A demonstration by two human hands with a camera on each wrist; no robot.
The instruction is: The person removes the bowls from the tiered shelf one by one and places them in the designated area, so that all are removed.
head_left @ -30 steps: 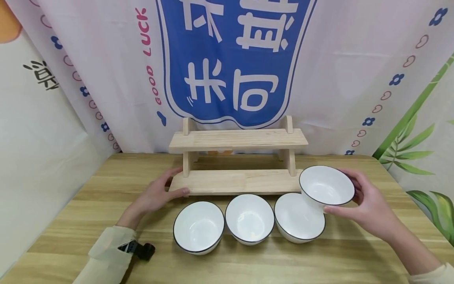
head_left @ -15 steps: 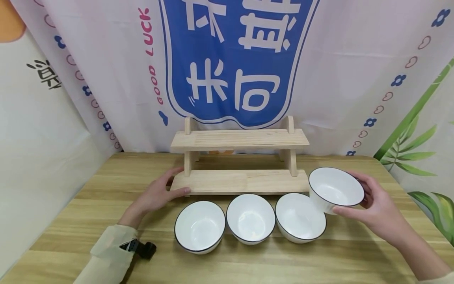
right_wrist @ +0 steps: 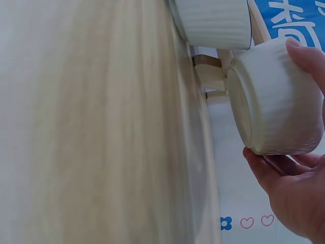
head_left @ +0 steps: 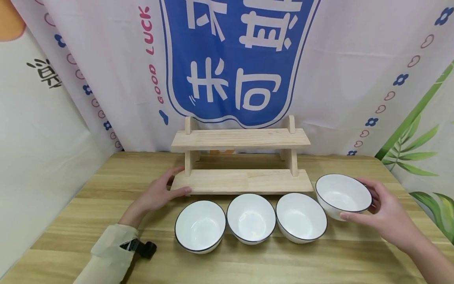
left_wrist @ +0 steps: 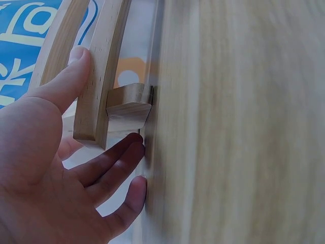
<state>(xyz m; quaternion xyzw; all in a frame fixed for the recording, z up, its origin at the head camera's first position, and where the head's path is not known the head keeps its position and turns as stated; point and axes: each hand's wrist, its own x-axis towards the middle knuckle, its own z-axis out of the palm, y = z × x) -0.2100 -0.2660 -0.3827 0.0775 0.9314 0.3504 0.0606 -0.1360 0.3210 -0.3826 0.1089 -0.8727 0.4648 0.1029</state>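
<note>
My right hand [head_left: 386, 217] holds a white bowl [head_left: 343, 193] with a dark rim, thumb on the near side and fingers round the far side. In the right wrist view this ribbed bowl [right_wrist: 279, 101] is raised off the tabletop, its foot showing. My left hand [head_left: 157, 193] grips the left end of a two-tier wooden shelf [head_left: 241, 181]. Its thumb lies on the lower board [left_wrist: 96, 86], the other fingers around and under the end. Three more white bowls stand in a row before the shelf: left [head_left: 200, 227], middle [head_left: 251, 218] and right [head_left: 301, 217].
The wood-grain table [head_left: 227, 264] carries everything. Behind the shelf hangs a white cloth [head_left: 330, 79] with a blue printed panel. A black band with a small device [head_left: 140, 248] sits on my left wrist.
My right hand has carried its bowl rightward, then lower, from overlapping the right bowl of the row to beside it. My left hand stays on the shelf end.
</note>
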